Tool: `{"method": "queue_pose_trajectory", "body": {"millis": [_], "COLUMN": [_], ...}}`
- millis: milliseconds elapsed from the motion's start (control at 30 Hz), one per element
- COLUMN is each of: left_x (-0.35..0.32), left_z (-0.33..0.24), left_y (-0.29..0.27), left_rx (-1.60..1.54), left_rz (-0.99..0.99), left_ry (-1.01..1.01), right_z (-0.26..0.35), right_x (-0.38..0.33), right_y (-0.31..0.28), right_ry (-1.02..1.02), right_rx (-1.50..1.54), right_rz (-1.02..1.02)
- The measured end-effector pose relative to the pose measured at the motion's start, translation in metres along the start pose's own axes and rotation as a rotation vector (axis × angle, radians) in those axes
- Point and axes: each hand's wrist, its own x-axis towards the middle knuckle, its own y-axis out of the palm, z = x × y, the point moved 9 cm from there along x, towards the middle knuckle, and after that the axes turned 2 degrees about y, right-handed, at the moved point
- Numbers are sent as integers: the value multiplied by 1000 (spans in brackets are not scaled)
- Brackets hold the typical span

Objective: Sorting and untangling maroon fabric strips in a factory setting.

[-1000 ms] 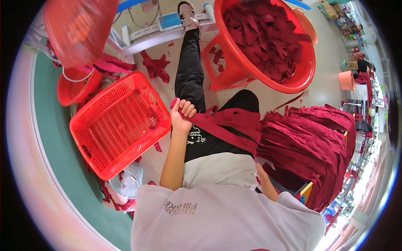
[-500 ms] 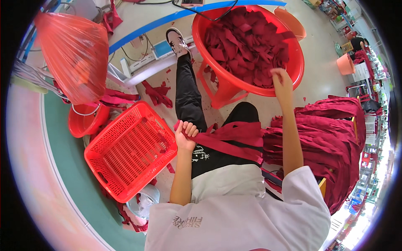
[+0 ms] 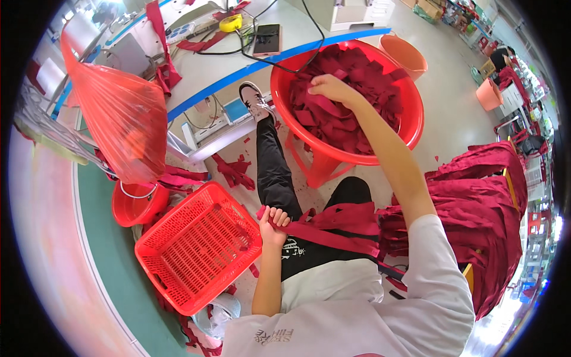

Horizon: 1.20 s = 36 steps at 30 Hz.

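Observation:
My left hand (image 3: pixel 273 225) is closed round the end of a dark red fabric strip (image 3: pixel 339 233) above my lap. The strips trail across my thighs toward the right. My right hand (image 3: pixel 334 89) reaches over a large red basin (image 3: pixel 410 137), its thumb and fingers pinched together. Whatever is between those fingertips is too small to tell against the cloth behind. Many cut dark red fabric pieces (image 3: pixel 351 128) fill the basin, which rests on a red stool (image 3: pixel 321 169).
A red slotted basket (image 3: pixel 196 250) stands at left, below a hanging red plastic bag (image 3: pixel 122 119). A blue-edged table (image 3: pixel 226 65) holds a phone (image 3: pixel 267 39) and a yellow tape measure (image 3: pixel 231 22). Long dark red strips (image 3: pixel 458 214) hang on a rack at right.
My right hand has swung left from the basin's right side to over its far left part. My left hand keeps its grip on the strip. The view has tilted up, showing more of the table.

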Motion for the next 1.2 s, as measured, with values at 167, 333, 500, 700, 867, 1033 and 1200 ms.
{"method": "queue_pose_trajectory", "body": {"millis": [167,333,500,700,867,1033,1200], "left_x": [-1,5,6,5,4,-1,9], "left_z": [-3,-4,-3,-1,-3,-10,1], "left_y": [7,9,7,5,-1,-7,8], "left_rx": [11,32,40,10,15,6,28], "left_rz": [10,1,-25,-25,-23,-13,-12], "left_ry": [20,15,26,26,37,49,-27], "right_z": [193,280,282,294,283,89,-157], "right_x": [-102,-196,-202,-258,-331,-289,-360], "right_y": [-42,-42,-5,-104,-148,-160,-181], "right_ry": [-313,-593,-699,-1125,-1257,-300,530], "right_rx": [594,549,381,739,779,426,-994], "right_rz": [-83,-161,-80,520,-177,-834,-426]}}
